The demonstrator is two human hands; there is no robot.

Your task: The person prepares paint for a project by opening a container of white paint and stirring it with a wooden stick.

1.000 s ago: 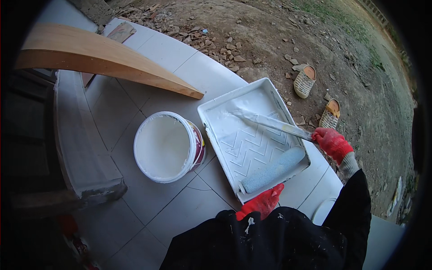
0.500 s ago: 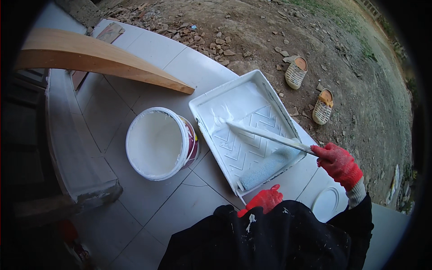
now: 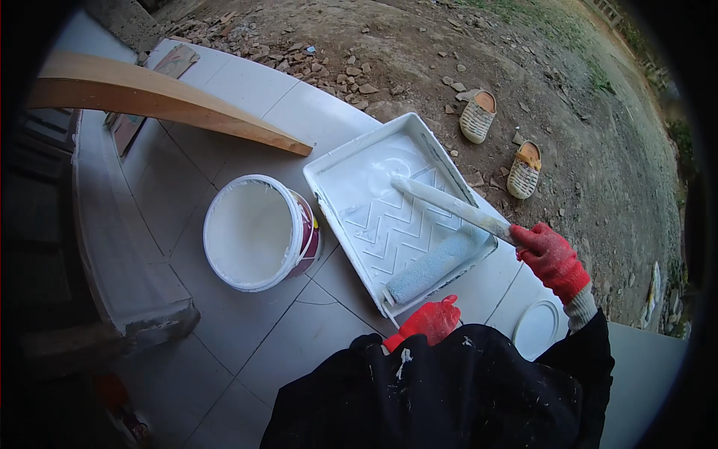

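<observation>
My right hand, in a red glove, is closed around one end of a pale, paint-smeared stick. The stick's far end rests in the white paint in the upper part of a white paint tray with zigzag ridges. Across the near end of the tray lies a paint roller with a pale blue, fluffy sleeve. Its wire frame runs down to my left hand, also red-gloved, with curled fingers closed at the roller's frame; the grip itself is mostly hidden by the hand and my dark clothing.
Left of the tray stands a bucket of white paint. A round white lid lies at the right. A wooden plank reaches in from the left above the tiles. Clogs sit on the dirt beyond, near broken rubble.
The stick's far end has shifted slightly within the paint, and ripples now ring it. The whole view has slid a little; the roller stays in the tray and both hands keep their holds.
</observation>
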